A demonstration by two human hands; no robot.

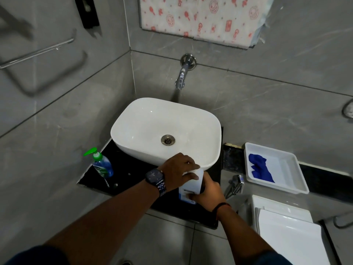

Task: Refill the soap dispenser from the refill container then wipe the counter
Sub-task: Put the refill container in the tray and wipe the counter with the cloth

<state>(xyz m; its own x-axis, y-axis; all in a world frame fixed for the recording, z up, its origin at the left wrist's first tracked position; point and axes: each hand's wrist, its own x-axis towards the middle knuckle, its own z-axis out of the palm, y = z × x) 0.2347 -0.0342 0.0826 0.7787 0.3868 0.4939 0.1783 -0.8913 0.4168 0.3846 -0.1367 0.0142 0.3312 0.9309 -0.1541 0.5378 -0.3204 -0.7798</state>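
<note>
In front of the sink, 2 hands, left and right, clasp the stiff, probably slippery refill; gripping its sides seems safest.

The basin in front of me is glossy white ceramic on a polished black stone counter. The tap is shiny chromed metal, my watch has a metal link band, and the white tray looks like smooth plastic holding blue cloth.

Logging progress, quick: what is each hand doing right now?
Left hand: closed over the top of the white container.
Right hand: closed around the same container lower down, on its right side.
</note>
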